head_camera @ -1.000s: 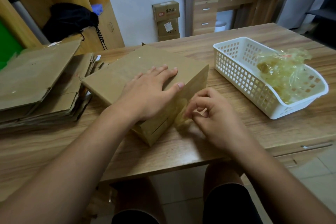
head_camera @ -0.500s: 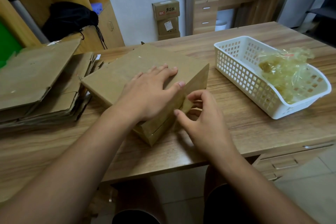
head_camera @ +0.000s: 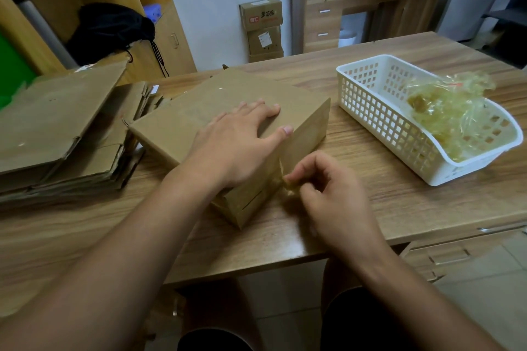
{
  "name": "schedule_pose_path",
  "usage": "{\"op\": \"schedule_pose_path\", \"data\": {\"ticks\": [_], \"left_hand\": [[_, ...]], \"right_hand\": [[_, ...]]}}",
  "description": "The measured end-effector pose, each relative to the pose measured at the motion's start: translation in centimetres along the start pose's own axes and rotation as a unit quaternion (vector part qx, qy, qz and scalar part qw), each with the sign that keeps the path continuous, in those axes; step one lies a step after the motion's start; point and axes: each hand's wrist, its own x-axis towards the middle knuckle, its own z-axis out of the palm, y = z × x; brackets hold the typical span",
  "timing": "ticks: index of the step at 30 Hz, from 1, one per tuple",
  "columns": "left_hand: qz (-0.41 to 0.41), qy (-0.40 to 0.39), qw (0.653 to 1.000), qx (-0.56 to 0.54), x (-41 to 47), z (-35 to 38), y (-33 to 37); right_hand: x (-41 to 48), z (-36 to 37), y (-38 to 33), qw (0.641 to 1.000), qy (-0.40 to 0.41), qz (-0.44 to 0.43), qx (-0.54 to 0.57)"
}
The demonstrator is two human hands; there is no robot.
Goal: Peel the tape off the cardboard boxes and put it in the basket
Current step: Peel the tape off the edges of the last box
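Nearest the camera, the person's knees (head_camera: 356,308) show under the front edge of the wooden surface (head_camera: 385,208), with a drawer (head_camera: 447,255) below it at the right. Both bare forearms reach out over that edge.

The right hand (head_camera: 333,199) sits just beside the near right side of the box (head_camera: 185,122). Its fingers (head_camera: 310,168) are curled in, and thumb and forefinger pinch the loose end of the tape (head_camera: 287,184), a clear strip that runs up that side of the box. The end is blurred, so how much of it has come free cannot be told.

The box is brown cardboard and lies flat on the surface, turned with one corner toward the person. The left hand (head_camera: 236,145) presses down on its top near the right edge, fingers (head_camera: 256,108) straight and slightly spread, the thumb lying along that edge. It grips nothing.

To the left of the box, touching or almost touching it, is a stack (head_camera: 57,128) of flattened cardboard. To the right, apart from the box, stands the white plastic basket (head_camera: 368,105) with latticed walls. Inside it, toward its far right end, lies a wad (head_camera: 447,114) of crumpled clear and yellowish tape, partly rising above the rim.

Beyond the surface, at the left, a black bag (head_camera: 108,28) rests on a wooden cabinet (head_camera: 171,37). Two cartons (head_camera: 261,16) are stacked on the floor against the white wall, and beside them stands a desk (head_camera: 322,17) with drawers.
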Motion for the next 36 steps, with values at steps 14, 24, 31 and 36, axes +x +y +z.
{"op": "schedule_pose_path", "data": {"ticks": [14, 24, 31, 36], "left_hand": [[-0.001, -0.001, 1.000, -0.010, 0.0, 0.0, 0.2], [0.001, 0.004, 1.000, 0.006, -0.1, -0.1, 0.3], [0.003, 0.002, 1.000, -0.011, 0.0, 0.0, 0.2], [-0.017, 0.034, 0.999, -0.017, 0.1, 0.0, 0.6]], "right_hand": [[-1.8, 0.2, -2.6, 0.973, -0.223, -0.045, 0.045], [2.1, -0.5, -0.4, 0.992, -0.006, -0.090, -0.091], [0.2, 1.4, -0.5, 0.999, 0.038, -0.028, 0.011], [-1.3, 1.3, -0.4, 0.999, -0.033, -0.013, 0.012]]}}
